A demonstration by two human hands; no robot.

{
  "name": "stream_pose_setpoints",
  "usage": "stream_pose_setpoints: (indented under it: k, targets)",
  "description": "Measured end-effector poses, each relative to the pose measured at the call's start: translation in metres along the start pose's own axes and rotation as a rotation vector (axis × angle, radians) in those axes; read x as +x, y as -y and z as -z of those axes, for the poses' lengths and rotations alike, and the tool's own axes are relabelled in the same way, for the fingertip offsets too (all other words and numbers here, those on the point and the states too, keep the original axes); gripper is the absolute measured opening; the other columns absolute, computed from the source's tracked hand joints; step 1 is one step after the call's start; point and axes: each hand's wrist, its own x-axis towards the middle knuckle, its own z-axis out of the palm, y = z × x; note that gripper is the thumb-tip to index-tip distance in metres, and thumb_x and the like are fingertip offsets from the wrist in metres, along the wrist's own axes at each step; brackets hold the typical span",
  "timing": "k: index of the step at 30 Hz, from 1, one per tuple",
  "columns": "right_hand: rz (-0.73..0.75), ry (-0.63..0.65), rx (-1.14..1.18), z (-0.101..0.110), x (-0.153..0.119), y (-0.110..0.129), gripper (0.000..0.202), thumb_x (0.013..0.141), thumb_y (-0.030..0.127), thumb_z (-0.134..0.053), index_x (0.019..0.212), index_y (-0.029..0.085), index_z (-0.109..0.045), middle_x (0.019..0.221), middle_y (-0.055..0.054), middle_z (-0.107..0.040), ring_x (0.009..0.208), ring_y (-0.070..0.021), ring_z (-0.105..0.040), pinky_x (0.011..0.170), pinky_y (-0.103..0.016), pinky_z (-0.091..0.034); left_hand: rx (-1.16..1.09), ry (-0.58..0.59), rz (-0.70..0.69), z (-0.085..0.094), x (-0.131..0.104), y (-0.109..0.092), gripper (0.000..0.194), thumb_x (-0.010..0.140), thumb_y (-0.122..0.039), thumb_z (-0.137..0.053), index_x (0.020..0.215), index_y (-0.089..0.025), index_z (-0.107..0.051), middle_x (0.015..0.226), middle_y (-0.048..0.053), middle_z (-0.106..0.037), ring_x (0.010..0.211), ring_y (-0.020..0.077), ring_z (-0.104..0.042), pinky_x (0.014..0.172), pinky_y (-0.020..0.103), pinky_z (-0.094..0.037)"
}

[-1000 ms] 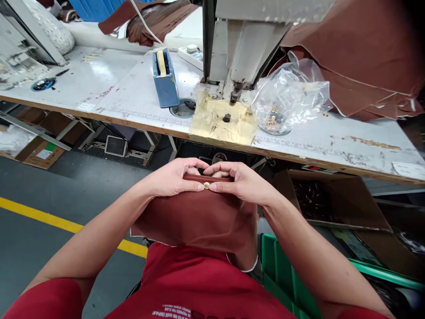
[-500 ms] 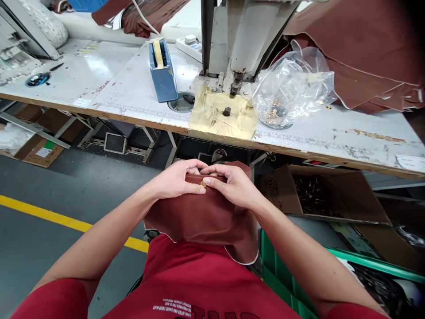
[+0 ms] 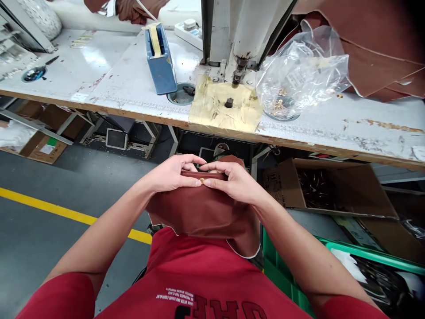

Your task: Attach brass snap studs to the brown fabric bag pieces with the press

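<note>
A brown leather piece (image 3: pixel 202 212) hangs over my lap, its upper edge pinched by both hands. My left hand (image 3: pixel 172 175) grips that edge from the left, thumb in front and fingers behind. On the right, my right hand (image 3: pixel 234 181) grips it the same way. Between the two thumb tips a small gold metal fitting (image 3: pixel 202 180) sits at the leather's edge. Some fingertips are hidden behind the leather. Beyond the hands stands a press machine (image 3: pixel 239 73) over a yellow taped pad (image 3: pixel 215 113) on the table.
The table (image 3: pixel 133 95) holds a blue tape dispenser (image 3: pixel 161 66), a clear plastic bag (image 3: pixel 299 71) by a dish of gold parts (image 3: pixel 280 106), and stacked brown leather (image 3: pixel 381 53). A cardboard box (image 3: pixel 345 190) and a green crate (image 3: pixel 282 270) are at the lower right.
My left thumb has moved up beside the gold fitting, and both thumbs now meet it from either side. The view has shifted slightly, so the table appears higher.
</note>
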Motion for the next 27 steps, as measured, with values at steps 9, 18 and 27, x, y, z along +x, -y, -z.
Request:
stream_pose_setpoints:
  k: [9,18,27]
  targets:
    - [-0.011,-0.001,-0.004,0.0001,0.0019,-0.0006,0.039,0.085,0.030,-0.070,0.123,0.022,-0.070,0.109,-0.005,-0.075,0.096,-0.0221,-0.069,0.086,-0.035,-0.053,0.006,-0.010,0.016,0.0017,0.0003,0.0011,0.054,0.077,-0.031,-0.077,0.126,-0.019,-0.059,0.080,-0.002,-0.066,0.075,0.0137,-0.062,0.068,0.025,-0.045]
    - [0.013,0.001,0.015,-0.0012,0.0053,-0.0032,0.041,0.085,0.027,-0.069,0.125,0.020,-0.069,0.113,-0.005,-0.074,0.099,-0.0213,-0.069,0.086,-0.031,-0.052,0.019,0.001,0.029,0.0047,0.0002,0.0027,0.055,0.076,-0.035,-0.078,0.126,-0.020,-0.060,0.081,-0.002,-0.065,0.076,0.0148,-0.062,0.070,0.026,-0.046]
    - [-0.024,0.002,0.003,-0.0020,0.0066,-0.0067,0.050,0.083,0.032,-0.072,0.131,0.020,-0.066,0.109,-0.005,-0.074,0.091,-0.0205,-0.068,0.079,-0.030,-0.053,-0.042,-0.013,0.038,0.0039,0.0009,0.0070,0.054,0.076,-0.035,-0.079,0.125,-0.020,-0.062,0.085,0.001,-0.068,0.077,0.0146,-0.065,0.071,0.026,-0.048]
